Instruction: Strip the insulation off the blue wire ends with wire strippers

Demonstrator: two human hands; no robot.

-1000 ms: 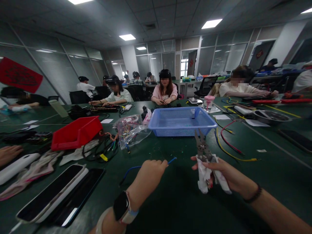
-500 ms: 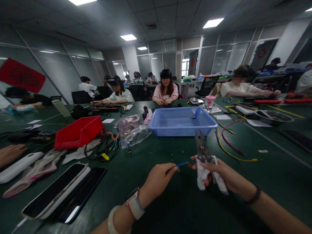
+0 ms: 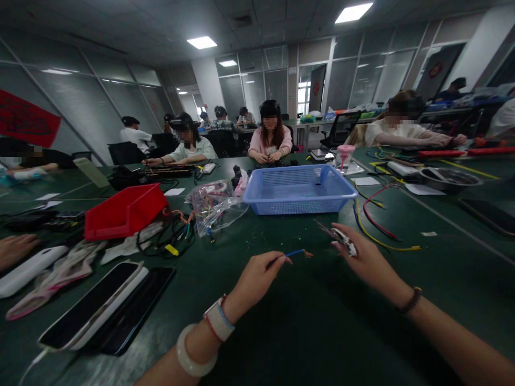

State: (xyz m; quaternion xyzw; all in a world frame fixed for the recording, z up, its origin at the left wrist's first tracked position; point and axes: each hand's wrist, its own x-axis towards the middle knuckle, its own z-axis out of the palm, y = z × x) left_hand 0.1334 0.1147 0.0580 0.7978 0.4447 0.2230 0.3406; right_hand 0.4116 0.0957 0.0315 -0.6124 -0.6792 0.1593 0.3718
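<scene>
The left hand (image 3: 257, 276) pinched 1 blue wire (image 3: 295, 252), its frayed copper end pointing toward the right hand (image 3: 362, 254). That hand's grip was closed around the pliers (image 3: 341, 239), well apart from the wire's tip. Both were held above the green worktop (image 3: 306, 327), on the near side of the blue basket (image 3: 300, 206).

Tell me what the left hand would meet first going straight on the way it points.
Probably the grey metal pliers with white-wrapped handles in the right hand, though depth and height are unclear.
</scene>
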